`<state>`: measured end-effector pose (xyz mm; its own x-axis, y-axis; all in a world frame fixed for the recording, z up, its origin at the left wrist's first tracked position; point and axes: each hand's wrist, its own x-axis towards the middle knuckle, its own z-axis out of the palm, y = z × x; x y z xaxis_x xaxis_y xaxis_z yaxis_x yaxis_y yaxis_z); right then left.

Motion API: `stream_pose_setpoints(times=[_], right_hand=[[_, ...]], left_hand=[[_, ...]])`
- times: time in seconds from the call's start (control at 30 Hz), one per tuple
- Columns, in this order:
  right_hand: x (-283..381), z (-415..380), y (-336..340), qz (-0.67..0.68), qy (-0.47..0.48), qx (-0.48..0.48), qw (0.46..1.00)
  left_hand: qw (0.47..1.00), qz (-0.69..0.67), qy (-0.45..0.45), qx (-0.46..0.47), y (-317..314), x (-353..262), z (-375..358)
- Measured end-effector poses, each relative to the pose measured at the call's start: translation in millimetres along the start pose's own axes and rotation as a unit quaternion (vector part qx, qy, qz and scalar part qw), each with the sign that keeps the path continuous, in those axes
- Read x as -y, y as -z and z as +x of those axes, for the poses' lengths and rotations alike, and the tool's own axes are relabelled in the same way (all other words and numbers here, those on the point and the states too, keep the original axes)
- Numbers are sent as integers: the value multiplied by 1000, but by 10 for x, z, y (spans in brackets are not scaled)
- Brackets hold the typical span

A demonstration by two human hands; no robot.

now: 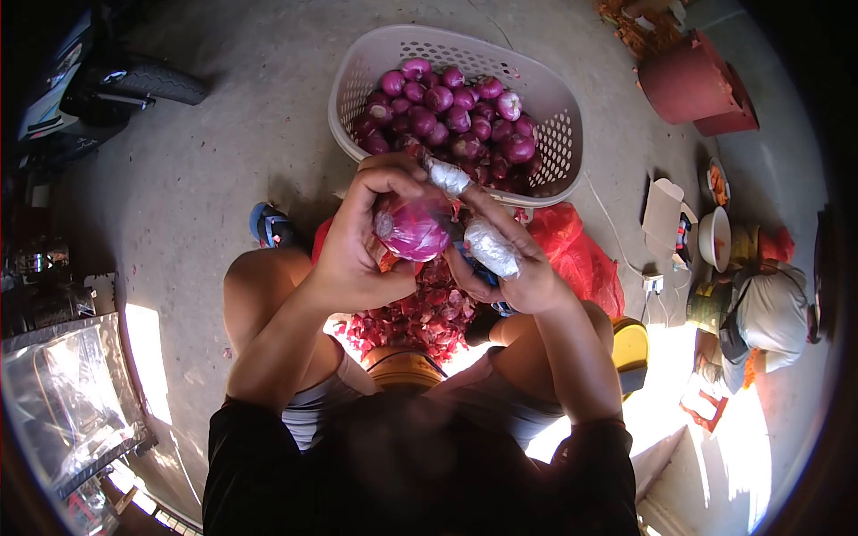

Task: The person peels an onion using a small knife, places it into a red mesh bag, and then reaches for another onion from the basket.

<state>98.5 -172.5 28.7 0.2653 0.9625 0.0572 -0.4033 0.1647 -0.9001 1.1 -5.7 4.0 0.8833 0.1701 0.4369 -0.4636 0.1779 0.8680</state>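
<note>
A peeled-looking purple-red onion is cupped in my left hand, its fingers curled around the far side and the thumb below. My right hand is closed just to the right of the onion. Silvery wrapping covers parts of its fingers. Something dark and blue shows between those fingers, but its kind is mostly hidden. Beneath both hands lies a heap of red onion skins, above a yellow-orange bucket between my knees. Beyond the hands stands a grey perforated basket holding several purple onions.
A red mesh bag lies by my right knee, near a yellow object. At the right are a power outlet, an open carton, a white bowl and red tubs. A motorbike wheel stands far left.
</note>
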Motion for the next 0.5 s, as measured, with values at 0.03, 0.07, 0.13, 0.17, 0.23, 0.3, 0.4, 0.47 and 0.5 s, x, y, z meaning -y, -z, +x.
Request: stream_pose_setpoints(times=[0.03, 0.07, 0.13, 0.17, 0.23, 0.3, 0.4, 0.47, 0.5], right_hand=[[-3, -1, -7, 16, -5, -4, 1000], [-6, -1, -13, 32, -10, -7, 999], [3, -3, -25, 52, -25, -14, 998], [25, -2, -36, 55, -36, -18, 998], [28, -8, -35, 68, -42, -19, 997], [-8, -23, -2, 88, -32, -15, 996], [-15, 7, 45, 59, -38, -20, 997], [-71, -9, 71, 69, 0, -5, 998], [-91, -10, 78, 75, 19, 3, 997]], left_hand=[[1000, -10, 3, 0, 1, 6, -3], [1000, -20, 5, 1, 2, 8, -5], [999, -33, 9, 0, 0, -2, -11], [999, -40, 11, 0, -1, -7, -12], [998, -60, 18, -2, 7, 5, -27], [998, -61, 9, 9, 16, -15, -23], [999, -41, -12, 32, 21, -60, 1], [999, -34, -8, 25, 28, -46, -5], [999, -29, -5, 21, 36, -44, -10]])
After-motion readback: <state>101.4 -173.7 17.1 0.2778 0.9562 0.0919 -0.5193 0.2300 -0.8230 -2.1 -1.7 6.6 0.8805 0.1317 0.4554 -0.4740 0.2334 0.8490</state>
